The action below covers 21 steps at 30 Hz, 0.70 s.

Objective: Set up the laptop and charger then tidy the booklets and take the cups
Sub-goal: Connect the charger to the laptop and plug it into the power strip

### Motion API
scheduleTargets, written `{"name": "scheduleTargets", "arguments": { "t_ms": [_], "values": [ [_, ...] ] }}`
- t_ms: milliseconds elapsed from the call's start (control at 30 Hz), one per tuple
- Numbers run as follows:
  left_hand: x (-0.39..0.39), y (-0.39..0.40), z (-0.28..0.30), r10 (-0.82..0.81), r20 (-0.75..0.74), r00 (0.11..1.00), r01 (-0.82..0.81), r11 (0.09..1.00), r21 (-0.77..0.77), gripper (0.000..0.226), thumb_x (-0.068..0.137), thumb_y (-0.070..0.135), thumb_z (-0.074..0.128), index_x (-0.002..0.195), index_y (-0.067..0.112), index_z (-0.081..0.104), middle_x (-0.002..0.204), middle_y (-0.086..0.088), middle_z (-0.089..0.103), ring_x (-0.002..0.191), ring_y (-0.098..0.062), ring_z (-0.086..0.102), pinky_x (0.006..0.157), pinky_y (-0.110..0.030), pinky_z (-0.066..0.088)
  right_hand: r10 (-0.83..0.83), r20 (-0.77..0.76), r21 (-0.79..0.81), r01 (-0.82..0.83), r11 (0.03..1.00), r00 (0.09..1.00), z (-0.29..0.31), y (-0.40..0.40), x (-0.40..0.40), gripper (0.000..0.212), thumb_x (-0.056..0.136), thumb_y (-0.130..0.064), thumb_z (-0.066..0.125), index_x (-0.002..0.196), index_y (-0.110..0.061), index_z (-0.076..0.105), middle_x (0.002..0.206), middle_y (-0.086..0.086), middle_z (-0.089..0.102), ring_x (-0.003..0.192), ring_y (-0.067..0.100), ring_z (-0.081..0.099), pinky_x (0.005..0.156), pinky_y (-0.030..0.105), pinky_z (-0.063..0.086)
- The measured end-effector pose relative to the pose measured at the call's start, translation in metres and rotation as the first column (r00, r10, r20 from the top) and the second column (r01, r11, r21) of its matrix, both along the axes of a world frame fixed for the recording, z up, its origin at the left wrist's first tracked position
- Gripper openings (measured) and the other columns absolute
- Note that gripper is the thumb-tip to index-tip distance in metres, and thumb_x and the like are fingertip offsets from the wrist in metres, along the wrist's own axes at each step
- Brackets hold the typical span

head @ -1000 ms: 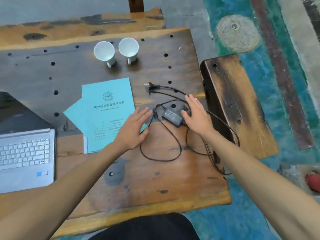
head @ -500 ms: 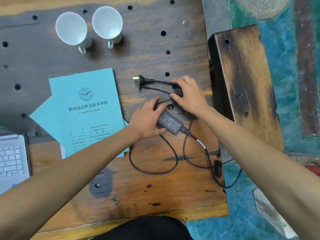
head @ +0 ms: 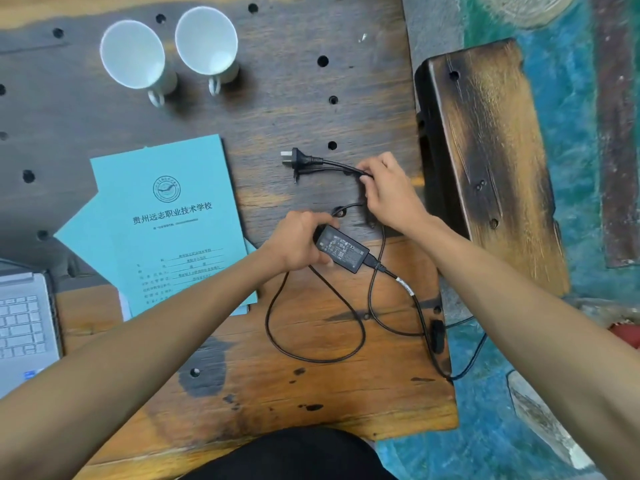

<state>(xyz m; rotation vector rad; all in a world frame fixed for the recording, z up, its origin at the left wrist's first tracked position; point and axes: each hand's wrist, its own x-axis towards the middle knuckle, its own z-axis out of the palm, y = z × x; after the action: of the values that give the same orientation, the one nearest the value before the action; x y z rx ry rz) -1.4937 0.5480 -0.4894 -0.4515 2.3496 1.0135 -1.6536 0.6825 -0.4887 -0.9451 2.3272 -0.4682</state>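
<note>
A black charger brick (head: pixel 343 249) lies mid-table with my left hand (head: pixel 297 242) gripping its left end. My right hand (head: pixel 388 192) pinches the two black cables (head: pixel 337 165) that run left to the wall plug (head: pixel 294 157) and the thin barrel tip. More cable loops (head: pixel 311 341) over the near table, and one strand hangs off the right edge. Light blue booklets (head: pixel 166 230) lie stacked unevenly left of the charger. Two white cups (head: pixel 133 60) (head: pixel 206 41) stand at the back. A corner of the silver laptop (head: pixel 24 323) shows at the left edge.
The wooden table (head: pixel 277 393) has many round holes and an uneven near edge. A dark wooden bench (head: pixel 485 150) stands close to its right side. Beyond it is painted teal floor. Dark clothing shows at the bottom middle.
My left hand has closed around the charger brick. My right hand has curled onto the cables near the plug. The camera has moved closer and leftward over the table.
</note>
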Motion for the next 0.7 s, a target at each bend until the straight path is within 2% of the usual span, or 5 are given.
{"name": "scheduleTargets", "arguments": {
  "t_ms": [233, 333, 433, 533, 700],
  "values": [
    [0.036, -0.003, 0.020, 0.076, -0.100, 0.992, -0.067, 0.994, 0.085, 0.061, 0.059, 0.042, 0.094, 0.112, 0.018, 0.075, 0.098, 0.005, 0.077, 0.086, -0.009, 0.067, 0.081, -0.026, 0.052, -0.159, 0.042, -0.098, 0.163, 0.982, 0.986, 0.029, 0.016, 0.002, 0.024, 0.102, -0.006, 0.052, 0.121, 0.003, 0.062, 0.116, 0.022, 0.056, 0.110, 0.033, 0.058, 0.102, 0.040, 0.044],
    [0.061, -0.001, 0.033, 0.118, -0.124, 0.985, -0.103, 0.988, 0.115, 0.059, 0.060, 0.044, 0.093, 0.111, 0.019, 0.078, 0.093, 0.006, 0.078, 0.084, -0.005, 0.071, 0.079, -0.027, 0.056, -0.201, 0.045, -0.146, 0.206, 0.968, 0.978, 0.047, 0.023, 0.009, 0.022, 0.100, -0.006, 0.055, 0.119, 0.001, 0.064, 0.112, 0.020, 0.059, 0.106, 0.029, 0.059, 0.094, 0.028, 0.041],
    [0.091, 0.001, 0.046, 0.165, -0.144, 0.976, -0.149, 0.982, 0.116, 0.062, 0.058, 0.043, 0.095, 0.115, 0.024, 0.078, 0.079, 0.018, 0.073, 0.070, 0.013, 0.063, 0.066, -0.010, 0.047, -0.226, 0.053, -0.190, 0.232, 0.954, 0.973, 0.068, 0.026, 0.023, 0.022, 0.100, -0.007, 0.057, 0.119, 0.000, 0.065, 0.113, 0.019, 0.061, 0.105, 0.028, 0.060, 0.092, 0.026, 0.041],
    [0.126, 0.005, 0.060, 0.250, -0.146, 0.957, -0.236, 0.966, 0.108, 0.063, 0.055, 0.042, 0.097, 0.113, 0.025, 0.078, 0.077, 0.015, 0.073, 0.067, 0.013, 0.059, 0.064, -0.005, 0.041, -0.225, 0.047, -0.220, 0.230, 0.948, 0.973, 0.089, 0.027, 0.042, 0.022, 0.100, -0.007, 0.058, 0.120, -0.001, 0.066, 0.113, 0.014, 0.061, 0.106, 0.024, 0.060, 0.090, 0.021, 0.039],
    [0.190, 0.005, 0.084, 0.357, -0.211, 0.910, -0.330, 0.932, 0.153, 0.054, 0.052, 0.045, 0.097, 0.102, 0.032, 0.080, 0.080, 0.017, 0.076, 0.076, 0.005, 0.068, 0.068, -0.017, 0.050, -0.201, 0.023, -0.228, 0.201, 0.953, 0.979, 0.124, 0.022, 0.075, 0.023, 0.101, -0.013, 0.058, 0.121, -0.006, 0.067, 0.119, 0.012, 0.066, 0.113, 0.026, 0.061, 0.105, 0.040, 0.046]
  ]
}}
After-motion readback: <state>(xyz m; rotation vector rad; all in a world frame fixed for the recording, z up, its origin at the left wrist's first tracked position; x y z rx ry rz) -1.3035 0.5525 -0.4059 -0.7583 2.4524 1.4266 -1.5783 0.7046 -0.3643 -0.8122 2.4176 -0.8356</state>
